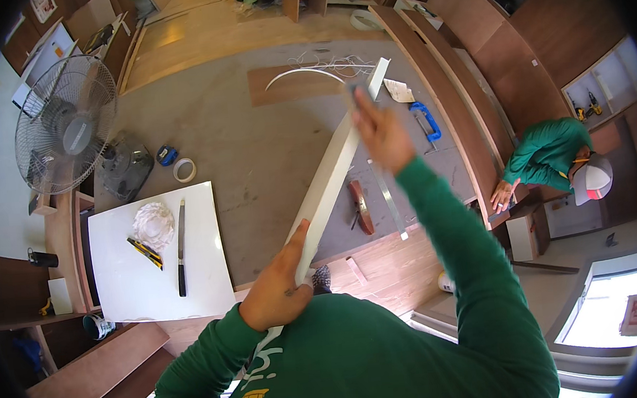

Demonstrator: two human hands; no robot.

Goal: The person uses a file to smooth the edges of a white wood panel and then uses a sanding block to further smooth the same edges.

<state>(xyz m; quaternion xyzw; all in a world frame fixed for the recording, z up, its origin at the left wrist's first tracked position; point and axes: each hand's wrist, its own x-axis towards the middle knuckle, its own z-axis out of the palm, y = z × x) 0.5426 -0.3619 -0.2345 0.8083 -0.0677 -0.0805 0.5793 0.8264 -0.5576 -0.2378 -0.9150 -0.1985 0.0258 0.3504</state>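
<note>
A long white board slants from my body across the grey worktable. My left hand is closed around its near end, thumb along the upper face. Farther up, my right hand is closed on a small dark tool at the board's edge; motion blurs it, so its kind is unclear. A thin white strip curls away to the left from beside that tool. Right of the board lie a brown wooden-bodied tool, a metal ruler and a blue clamp.
A white sheet at left carries a yellow-black utility knife, a black-handled blade and a crumpled white bundle. Behind are a tape roll, blue tape measure and fan. A co-worker leans at right.
</note>
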